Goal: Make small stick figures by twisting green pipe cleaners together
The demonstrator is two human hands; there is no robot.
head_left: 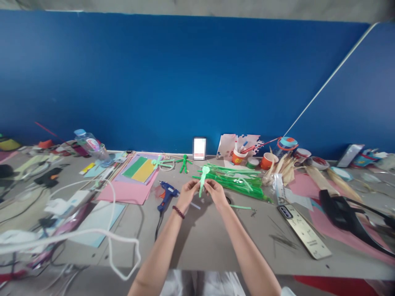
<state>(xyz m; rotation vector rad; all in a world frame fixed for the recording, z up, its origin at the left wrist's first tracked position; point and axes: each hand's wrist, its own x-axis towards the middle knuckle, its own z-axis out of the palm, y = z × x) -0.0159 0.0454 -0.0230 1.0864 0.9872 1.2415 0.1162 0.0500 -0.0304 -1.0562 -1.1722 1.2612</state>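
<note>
Between both hands, over the middle of the table, is a pale green pipe-cleaner figure (204, 176) with a round head and a twisted body. My left hand (189, 193) pinches it from the left side, and a beaded bracelet is on that wrist. The fingers of my right hand (216, 193) close on its right side. A green figure (184, 163) with arms and legs stands by the wall, and a paler green one (158, 162) lies to its left. Green pipe cleaners (240, 183) in clear plastic lie beyond my right hand.
A blue glue gun (168, 193) lies left of my hands with its cord. Coloured sheets (135, 172) and a bottle (92, 144) are farther left. Paper cups (238, 157) stand at the wall. At right are a phone (304, 232) and a black strapped object (342, 218).
</note>
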